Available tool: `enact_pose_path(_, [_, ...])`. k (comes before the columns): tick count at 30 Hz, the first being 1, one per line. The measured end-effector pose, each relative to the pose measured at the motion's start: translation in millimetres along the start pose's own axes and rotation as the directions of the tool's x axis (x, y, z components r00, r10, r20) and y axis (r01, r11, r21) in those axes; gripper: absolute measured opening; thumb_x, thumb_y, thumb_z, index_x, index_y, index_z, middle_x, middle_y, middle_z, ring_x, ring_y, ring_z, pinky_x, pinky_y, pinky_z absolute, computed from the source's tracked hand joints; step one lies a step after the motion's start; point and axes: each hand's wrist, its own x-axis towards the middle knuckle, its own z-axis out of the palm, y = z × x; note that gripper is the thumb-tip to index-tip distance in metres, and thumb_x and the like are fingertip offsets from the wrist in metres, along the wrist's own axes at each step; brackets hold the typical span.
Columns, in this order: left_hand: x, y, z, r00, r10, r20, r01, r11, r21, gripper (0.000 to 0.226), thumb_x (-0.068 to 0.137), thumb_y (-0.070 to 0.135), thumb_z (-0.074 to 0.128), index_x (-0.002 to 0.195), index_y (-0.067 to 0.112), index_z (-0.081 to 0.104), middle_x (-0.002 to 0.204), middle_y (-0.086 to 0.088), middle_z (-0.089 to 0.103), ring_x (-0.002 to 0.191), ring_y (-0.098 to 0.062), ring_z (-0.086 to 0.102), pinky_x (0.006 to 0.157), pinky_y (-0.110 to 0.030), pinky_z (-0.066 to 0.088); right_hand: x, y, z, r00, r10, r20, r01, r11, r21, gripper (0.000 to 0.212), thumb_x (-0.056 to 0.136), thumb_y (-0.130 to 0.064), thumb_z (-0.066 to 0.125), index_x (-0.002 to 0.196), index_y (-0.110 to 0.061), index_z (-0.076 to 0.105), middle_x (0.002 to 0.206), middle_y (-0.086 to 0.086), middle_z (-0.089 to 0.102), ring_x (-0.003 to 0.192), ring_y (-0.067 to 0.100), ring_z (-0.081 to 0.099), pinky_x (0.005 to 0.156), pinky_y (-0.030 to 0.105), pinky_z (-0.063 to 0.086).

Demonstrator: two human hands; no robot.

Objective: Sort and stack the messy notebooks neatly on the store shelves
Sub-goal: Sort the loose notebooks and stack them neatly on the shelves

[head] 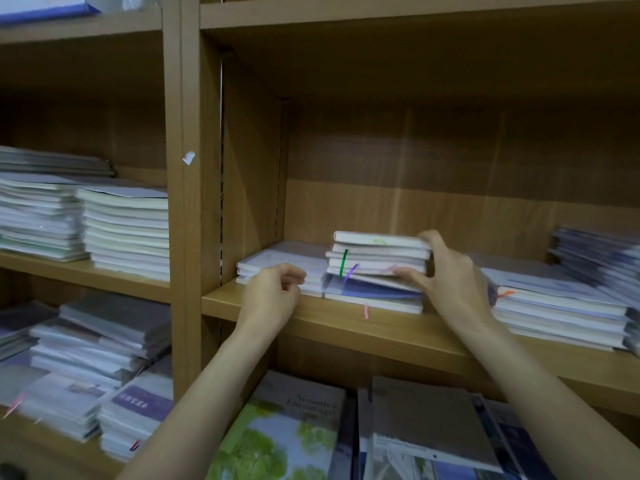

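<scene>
Centre of frame: right hand (446,271) clamps a small bundle of notebooks (377,252), thumb under, fingers over its right end. Bundle's long axis runs left-right, sitting tilted on a lower stack (374,296) on the middle shelf (311,315). Left hand (277,285), fingers curled, holding nothing I can see, rests at the flat pile (277,261) just left of the bundle. Right hand is the one on it; left is beside its free end.

A white paper scrap (188,157) clings to the wooden upright (183,209) between shelf bays.
</scene>
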Motion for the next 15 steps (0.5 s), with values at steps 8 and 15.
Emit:
enact_pose_path(8, [0,-40,-27,0.979,-0.032,-0.204,0.090,0.955,0.283,0.039,0.093,0.012,0.049,0.133,0.017,0.048,0.128,-0.002,0.054,0.123,-0.020,0.045,0.103,-0.035,0.029,30,-38,-18,0.925,-0.099,0.366,0.156,0.979,-0.132,0.083,0.074,-0.061,0.066,0.143,-0.031,0.031,0.157,0.009,0.009,0.143,0.032,0.012,0.113,0.049,0.019])
enact_pose_path(15, [2,-43,-35,0.991,-0.080,-0.107,0.104,0.966,0.238,0.060,0.093,0.014,0.052,0.146,0.010,0.024,0.135,-0.006,0.049,0.126,-0.023,0.044,0.106,-0.036,0.032,44,-99,32,0.759,-0.354,0.547,0.450,0.892,-0.048,0.072,0.081,-0.052,0.064,0.141,-0.027,0.036,0.153,0.007,0.026,0.142,0.025,0.019,0.116,0.050,0.004])
